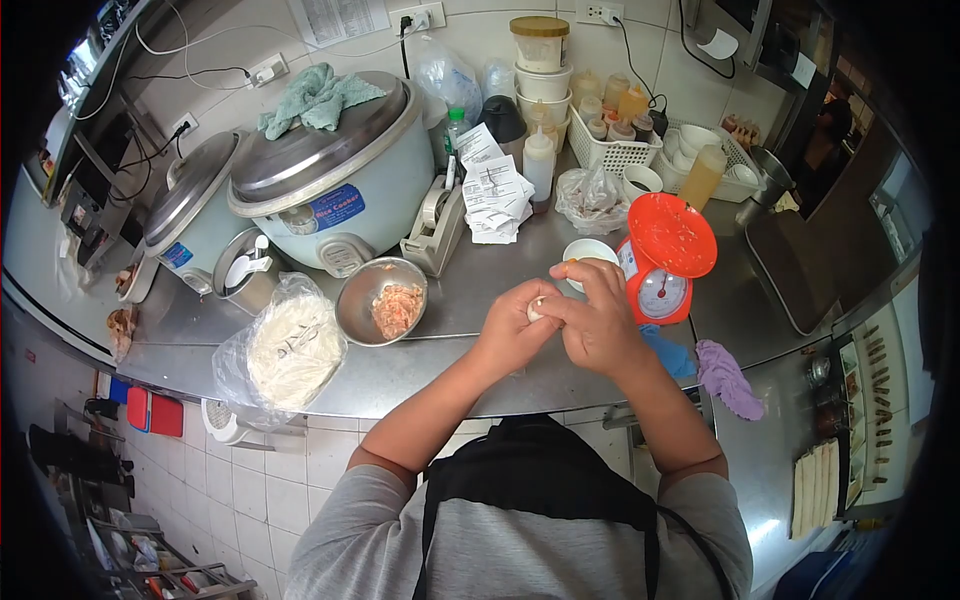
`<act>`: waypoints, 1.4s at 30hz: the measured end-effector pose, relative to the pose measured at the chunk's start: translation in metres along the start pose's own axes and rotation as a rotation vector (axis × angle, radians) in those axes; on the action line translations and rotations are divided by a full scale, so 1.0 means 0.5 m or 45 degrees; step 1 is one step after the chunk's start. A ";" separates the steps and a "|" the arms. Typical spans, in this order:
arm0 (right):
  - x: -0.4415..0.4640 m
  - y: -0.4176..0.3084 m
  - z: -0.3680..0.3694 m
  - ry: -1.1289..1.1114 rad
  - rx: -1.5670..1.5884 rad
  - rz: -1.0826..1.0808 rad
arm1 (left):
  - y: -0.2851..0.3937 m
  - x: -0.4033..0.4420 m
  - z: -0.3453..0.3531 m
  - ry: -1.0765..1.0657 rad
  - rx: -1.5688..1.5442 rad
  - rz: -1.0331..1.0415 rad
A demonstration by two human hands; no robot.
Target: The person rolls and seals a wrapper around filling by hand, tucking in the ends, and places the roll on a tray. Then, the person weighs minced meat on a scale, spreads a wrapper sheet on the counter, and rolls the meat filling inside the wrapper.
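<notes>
A small white dumpling point(537, 308) is pinched between my two hands, above the steel counter. My left hand point(512, 328) curls around it from the left. My right hand point(604, 318) has its fingers bent over it from the right, and they cover much of it. Left of my hands stands a metal bowl point(352, 304) with pinkish minced filling point(397, 310) in it. Further left lies a plastic bag point(290, 350) of white, flat, round pieces that look like wrappers. Just behind my right hand are a small white bowl point(592, 247) and a red kitchen scale point(662, 290).
Two large rice cookers point(345, 185) stand at the back left, a green cloth point(315, 100) on one lid. Receipts point(495, 200), a tape dispenser point(437, 225) and a squeeze bottle point(539, 165) sit mid-counter. Blue point(668, 352) and purple cloths point(728, 378) lie at the right front edge.
</notes>
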State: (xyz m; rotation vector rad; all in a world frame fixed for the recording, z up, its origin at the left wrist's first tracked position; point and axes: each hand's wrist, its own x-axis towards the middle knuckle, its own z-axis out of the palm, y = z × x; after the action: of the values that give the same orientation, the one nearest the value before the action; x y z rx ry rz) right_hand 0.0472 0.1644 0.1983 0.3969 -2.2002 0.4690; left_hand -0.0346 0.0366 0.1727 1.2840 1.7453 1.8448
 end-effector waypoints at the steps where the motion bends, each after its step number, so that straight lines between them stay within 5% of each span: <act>1: 0.002 -0.001 0.000 -0.022 0.047 0.031 | -0.006 -0.001 0.001 0.000 -0.029 -0.006; 4: -0.009 0.002 0.022 0.178 0.483 0.246 | -0.002 -0.001 0.001 0.014 -0.136 -0.062; 7: -0.002 0.003 0.007 0.003 0.089 0.003 | -0.012 -0.001 -0.003 0.003 -0.199 -0.053; 10: -0.008 0.009 0.013 -0.001 0.214 0.012 | 0.000 -0.001 -0.005 0.006 -0.222 -0.063; 13: -0.057 -0.005 0.073 0.248 1.076 0.557 | 0.015 0.002 -0.013 0.127 -0.456 -0.055; 19: -0.148 0.037 0.135 -0.997 0.795 1.023 | 0.018 0.029 -0.085 0.468 -0.953 -0.018; 22: -0.103 0.058 0.088 -1.111 0.660 1.035 | 0.011 0.033 -0.129 0.576 -1.340 0.084; 27: 0.030 0.083 -0.042 -0.593 0.775 1.112 | -0.026 0.010 -0.217 0.108 -1.917 0.224; 31: 0.129 0.096 -0.104 -0.387 0.851 1.000 | -0.014 -0.023 -0.205 -0.172 -1.890 -0.018; 36: 0.172 0.047 -0.071 -0.394 1.025 0.900 | -0.116 -0.023 -0.185 -1.073 -1.547 -0.328; 40: 0.150 -0.017 -0.001 -0.357 1.080 0.802 | -0.055 -0.004 -0.159 -0.924 -1.099 -0.450; 42: 0.129 -0.049 0.035 -0.300 0.967 0.729 | -0.015 -0.003 -0.143 -0.637 -0.919 -0.384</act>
State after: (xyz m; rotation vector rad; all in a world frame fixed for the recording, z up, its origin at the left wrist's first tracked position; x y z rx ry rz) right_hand 0.0073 0.1270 0.2436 0.2032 -2.2743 1.6601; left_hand -0.0901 -0.0093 0.1750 0.9908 0.8335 1.5667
